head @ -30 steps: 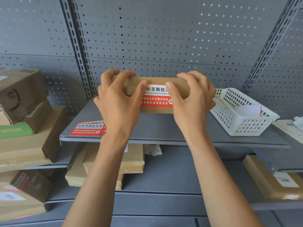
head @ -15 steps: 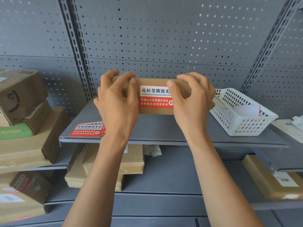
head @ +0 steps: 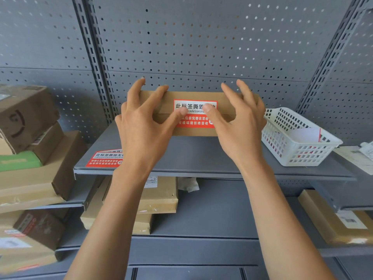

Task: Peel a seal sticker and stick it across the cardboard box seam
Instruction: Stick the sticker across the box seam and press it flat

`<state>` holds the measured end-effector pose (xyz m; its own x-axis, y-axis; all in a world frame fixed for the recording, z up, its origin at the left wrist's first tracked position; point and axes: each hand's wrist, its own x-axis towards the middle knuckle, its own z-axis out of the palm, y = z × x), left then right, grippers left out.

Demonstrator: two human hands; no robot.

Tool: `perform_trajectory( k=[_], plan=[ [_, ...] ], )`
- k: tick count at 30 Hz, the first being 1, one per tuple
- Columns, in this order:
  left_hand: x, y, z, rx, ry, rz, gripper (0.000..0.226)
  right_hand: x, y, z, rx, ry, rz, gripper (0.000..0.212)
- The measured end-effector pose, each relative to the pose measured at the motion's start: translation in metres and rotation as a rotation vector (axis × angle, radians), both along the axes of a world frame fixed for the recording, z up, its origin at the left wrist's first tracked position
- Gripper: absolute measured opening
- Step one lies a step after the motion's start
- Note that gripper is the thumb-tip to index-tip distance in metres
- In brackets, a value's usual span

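A flat brown cardboard box stands on its edge at the back of the grey shelf, its front seam running level. A red and white seal sticker lies across that seam in the middle of the box. My left hand grips the box's left part, fingers hooked over the top edge, thumb tip pressed on the sticker's left side. My right hand holds the right part with fingers spread over the top, thumb tip on the sticker's upper right, hiding some print.
A sheet of red seal stickers lies at the shelf's front left. A white plastic basket with papers stands at the right. Stacked cardboard parcels fill the left shelves. More parcels sit below. A perforated panel backs the shelf.
Both thumbs have slid inward from the sticker's sides onto its middle. My fingers have spread wider over the box's top edge. The box stays in place.
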<state>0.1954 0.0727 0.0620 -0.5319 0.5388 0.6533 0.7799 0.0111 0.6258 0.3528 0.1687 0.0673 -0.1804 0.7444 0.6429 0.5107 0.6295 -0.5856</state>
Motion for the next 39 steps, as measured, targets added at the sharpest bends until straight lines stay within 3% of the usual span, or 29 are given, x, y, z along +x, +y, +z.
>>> perform_trajectory(
  k=[2, 4, 21, 28, 39],
  plan=[
    [0.000, -0.001, 0.002, -0.017, 0.025, 0.003, 0.069, 0.000, -0.003, 0.002, 0.011, -0.050, -0.005, 0.080],
    [-0.002, -0.001, 0.002, -0.014, 0.030, -0.001, 0.069, 0.001, -0.002, 0.003, 0.007, -0.061, 0.000, 0.083],
    [-0.016, -0.009, -0.005, -0.033, 0.044, -0.063, 0.052, 0.014, 0.009, 0.002, -0.039, -0.044, 0.173, 0.055],
    [-0.010, -0.009, 0.000, -0.087, 0.096, -0.015, 0.087, 0.009, 0.000, 0.005, -0.022, -0.250, 0.078, 0.099],
    [-0.021, -0.011, -0.001, -0.073, 0.071, -0.082, 0.079, 0.018, 0.009, 0.004, -0.017, -0.169, 0.186, 0.074]
  ],
)
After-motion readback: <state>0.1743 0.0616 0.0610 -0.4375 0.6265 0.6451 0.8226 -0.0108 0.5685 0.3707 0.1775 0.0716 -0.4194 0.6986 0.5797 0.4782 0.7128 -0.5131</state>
